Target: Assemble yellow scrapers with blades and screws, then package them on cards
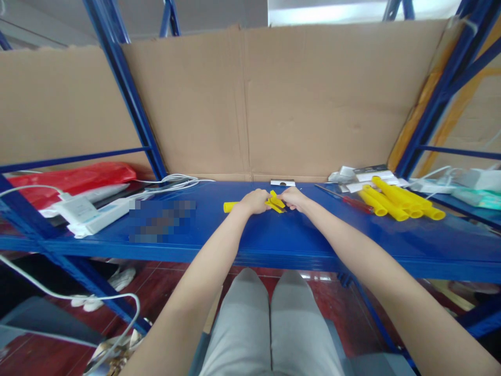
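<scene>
My left hand (255,201) is wrapped round a yellow tube (230,207), whose round end sticks out to the left. On the other side of that hand, the yellow plastic is split into flaps (275,201). My right hand (294,198) is closed, fingers pressed together, right beside these flaps. A small dark tip shows below its fingers; what they grip is too small to tell. Both hands are just above the blue shelf top (270,235).
Several yellow tubes (399,198) lie in a pile on the right, with a red-handled screwdriver (358,204) beside them. Small boxes (370,175) sit behind. At left are a white power strip (104,216), coiled white cable (180,181) and a red bag (78,180). Cardboard (293,99) walls the back.
</scene>
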Tool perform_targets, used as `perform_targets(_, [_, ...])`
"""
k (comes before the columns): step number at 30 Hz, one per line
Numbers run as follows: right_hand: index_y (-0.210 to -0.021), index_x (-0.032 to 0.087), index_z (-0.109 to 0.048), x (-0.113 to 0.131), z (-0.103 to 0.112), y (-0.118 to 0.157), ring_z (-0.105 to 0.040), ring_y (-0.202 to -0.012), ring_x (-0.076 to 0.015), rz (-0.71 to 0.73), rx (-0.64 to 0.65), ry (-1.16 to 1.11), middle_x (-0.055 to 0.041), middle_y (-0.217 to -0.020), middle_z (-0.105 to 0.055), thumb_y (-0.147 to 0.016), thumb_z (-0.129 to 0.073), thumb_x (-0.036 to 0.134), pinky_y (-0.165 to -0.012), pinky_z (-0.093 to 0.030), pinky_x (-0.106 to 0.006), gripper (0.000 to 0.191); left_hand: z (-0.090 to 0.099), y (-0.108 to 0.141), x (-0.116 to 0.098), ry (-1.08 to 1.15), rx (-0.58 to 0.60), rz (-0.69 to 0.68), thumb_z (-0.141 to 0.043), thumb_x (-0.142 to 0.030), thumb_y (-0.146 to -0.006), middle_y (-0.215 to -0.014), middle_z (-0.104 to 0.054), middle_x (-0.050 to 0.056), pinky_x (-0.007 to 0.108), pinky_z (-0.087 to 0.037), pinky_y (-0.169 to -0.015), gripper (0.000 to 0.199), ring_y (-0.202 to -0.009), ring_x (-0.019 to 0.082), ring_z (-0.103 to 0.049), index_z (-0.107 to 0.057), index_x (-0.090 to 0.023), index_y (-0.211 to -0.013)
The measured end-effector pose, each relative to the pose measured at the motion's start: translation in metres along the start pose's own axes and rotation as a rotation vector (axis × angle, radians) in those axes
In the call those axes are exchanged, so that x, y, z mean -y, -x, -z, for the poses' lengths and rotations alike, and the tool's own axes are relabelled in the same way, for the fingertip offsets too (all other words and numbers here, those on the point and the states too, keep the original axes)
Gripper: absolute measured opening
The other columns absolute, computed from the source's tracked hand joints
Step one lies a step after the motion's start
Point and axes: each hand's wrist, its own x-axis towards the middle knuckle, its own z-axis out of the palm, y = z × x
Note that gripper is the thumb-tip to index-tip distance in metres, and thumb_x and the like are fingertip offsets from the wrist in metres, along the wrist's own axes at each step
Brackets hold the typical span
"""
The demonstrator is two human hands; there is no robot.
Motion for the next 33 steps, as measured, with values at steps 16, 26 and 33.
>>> perform_targets(16, [-0.059, 0.017, -0.051, -0.0028, -0.0010, -0.0003, -0.033, -0.036, -0.0069, 0.113, -0.003, 0.187, 0.0056, -0.038, -0.037, -0.080, -0.057, 0.014, -0.038, -0.023, -0.021, 0.022, -0.0001, 0.0024, -0.0014, 0.055, -0.025, 0.003, -0.064, -0.027, -0.085, -0.115, -0.070, 0.011, 0.031, -0.048, -0.092, 0.033, -0.109, 0.025, -0.064, -0.070, -0.019, -0.117])
perform_targets(26, [-0.059, 0.017, -0.051, -0.0017, -0.0003, -0.0003, -0.033, -0.037, -0.0067, 0.068, 0.015, 0.151, 0.0051, -0.039, -0.038, -0.083, -0.057, 0.019, -0.038, -0.022, -0.022, 0.025, -0.0013, -0.0007, 0.0004, 0.012, -0.001, -0.017, -0.062, -0.030, -0.086, -0.109, -0.071, 0.013, 0.028, -0.049, -0.086, 0.030, -0.105, 0.026, -0.065, -0.071, -0.015, -0.110])
perform_targets(33, [-0.054, 0.018, -0.047, 0.0005, -0.0004, 0.0036, -0.033, -0.035, -0.0065, 0.075, 0.012, 0.176, 0.0045, -0.038, -0.039, -0.084, -0.059, 0.024, -0.037, -0.022, -0.022, 0.033, -0.0022, -0.0024, 0.0011, -0.021, -0.002, -0.017, -0.062, -0.032, -0.086, -0.108, -0.071, 0.014, 0.029, -0.049, -0.085, 0.031, -0.104, 0.026, -0.066, -0.070, -0.014, -0.109])
